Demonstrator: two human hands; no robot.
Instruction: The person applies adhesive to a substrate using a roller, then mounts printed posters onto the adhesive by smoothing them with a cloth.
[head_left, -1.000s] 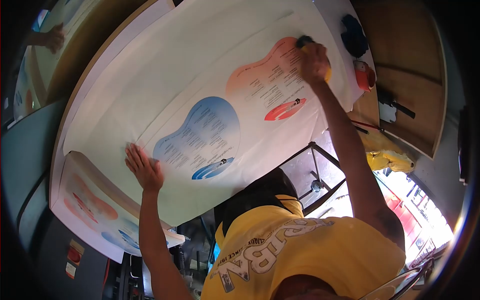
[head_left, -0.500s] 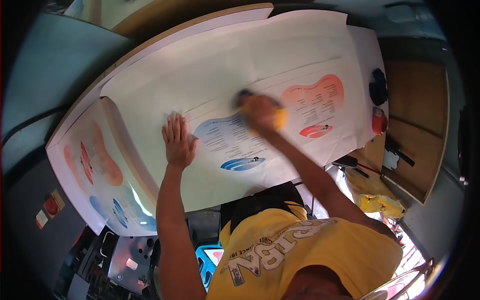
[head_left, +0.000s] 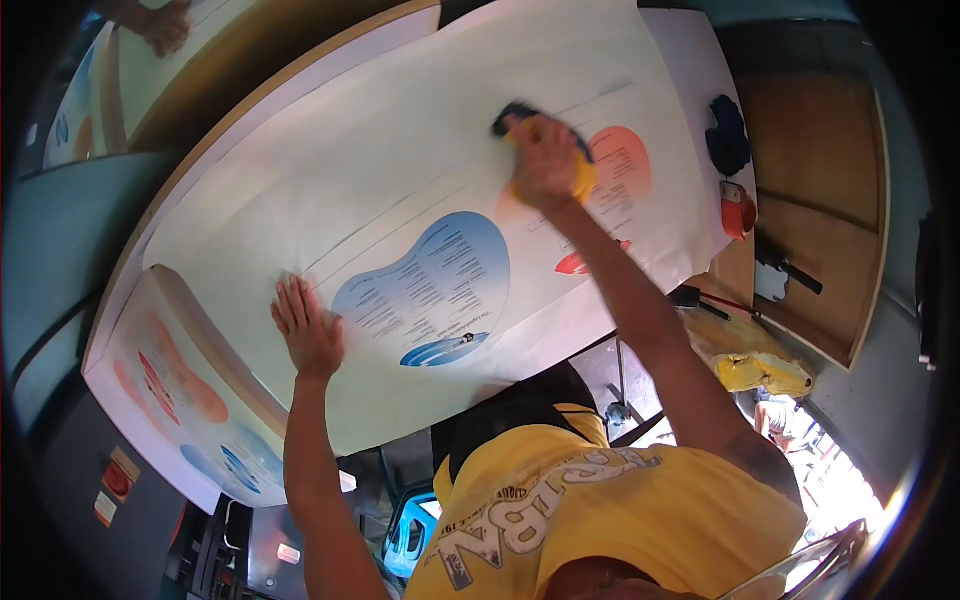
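A large pale sheet (head_left: 280,220) lies over the table, printed with a blue blob-shaped panel (head_left: 425,275) and a red one (head_left: 625,165), both bearing small text. My left hand (head_left: 308,325) rests flat on the sheet, fingers stretched out, just left of the blue print. Under my right hand (head_left: 545,160) is a bunched yellow and dark blue cloth (head_left: 584,172), pressed onto the sheet near the left part of the red print. The hand hides part of the cloth and the print.
At the left, the sheet's rolled end (head_left: 215,345) crosses the table. A dark blue bundle (head_left: 728,135) and a red tape dispenser (head_left: 738,210) lie at the right edge. Beyond stands a wooden tray (head_left: 820,150). A reflective panel (head_left: 165,80) at upper left mirrors a hand.
My right hand has moved the cloth toward the far right across the sheet, uncovering the blue print. My left hand stays flat beside the print. The view has shifted and turned slightly.
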